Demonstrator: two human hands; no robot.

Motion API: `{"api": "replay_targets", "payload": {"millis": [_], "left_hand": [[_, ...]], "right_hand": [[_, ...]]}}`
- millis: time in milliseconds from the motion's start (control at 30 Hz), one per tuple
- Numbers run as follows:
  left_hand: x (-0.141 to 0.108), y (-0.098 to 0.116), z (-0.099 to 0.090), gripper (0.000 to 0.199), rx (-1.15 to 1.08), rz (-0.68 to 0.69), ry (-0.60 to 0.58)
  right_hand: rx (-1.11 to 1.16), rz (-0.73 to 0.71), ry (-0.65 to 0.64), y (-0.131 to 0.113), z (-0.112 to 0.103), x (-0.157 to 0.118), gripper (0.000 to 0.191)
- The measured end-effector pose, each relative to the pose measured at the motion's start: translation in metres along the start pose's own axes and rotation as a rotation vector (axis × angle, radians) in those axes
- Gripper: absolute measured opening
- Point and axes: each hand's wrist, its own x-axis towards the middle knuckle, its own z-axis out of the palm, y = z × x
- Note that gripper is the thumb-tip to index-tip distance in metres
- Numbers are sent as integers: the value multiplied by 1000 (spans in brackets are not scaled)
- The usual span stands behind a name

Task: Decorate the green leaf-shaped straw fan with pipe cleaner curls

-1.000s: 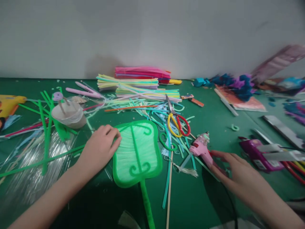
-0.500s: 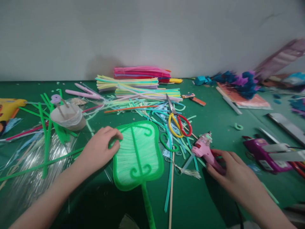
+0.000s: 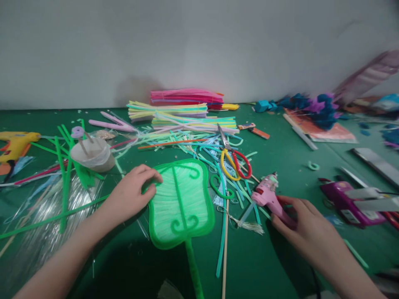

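Note:
A green hand fan (image 3: pixel 182 203) made of pipe cleaners lies at the middle, with a pale green face, curled scrolls and a green handle running toward me. My left hand (image 3: pixel 135 193) pinches its upper left edge between thumb and fingers. To the right, my right hand (image 3: pixel 301 220) is closed around the handle of a pink hot glue gun (image 3: pixel 269 197), which rests on the table with its nozzle pointing away. A loose green curl (image 3: pixel 220 187) sits just right of the fan, below the scissors (image 3: pixel 233 160) with one yellow and one red handle loop.
Bundles of pipe cleaners (image 3: pixel 187 96) lie along the wall. At left stand a paper cup (image 3: pixel 92 154) and a yellow glue gun (image 3: pixel 18 145). A wooden stick (image 3: pixel 225 249) and cut scraps are right of the fan; a purple device (image 3: pixel 346 203) is far right.
The view has shifted slightly, so the things at left sit a little farther right. Both hands keep the same hold on the fan and the pink glue gun.

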Motion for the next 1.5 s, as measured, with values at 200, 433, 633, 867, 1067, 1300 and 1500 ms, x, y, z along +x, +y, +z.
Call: {"api": "replay_targets", "payload": {"millis": [200,433,633,867,1067,1300,1500], "left_hand": [[5,1,-1,19,41,-2,-44],[5,-2,0,17,15,4,-38],[2,0,-2,16,-1,14,-41],[1,-3,-4,13,-35,15,-34],[-4,-12,-5,18,-97,77,31],[-7,-23,0,17,-58,108,149],[-5,-24,7,21,-40,194,173]], "right_hand": [[-45,68,93,-8,-2,1,39],[-138,50,340,-21,-15,4,39],[-130,-114,271,-25,-31,5,28],[97,-476,64,-67,-37,24,12],[282,-782,-156,-123,-23,61,10],[401,-897,-265,-145,5,86,14],[439,-770,-375,-150,8,85,13]]}}
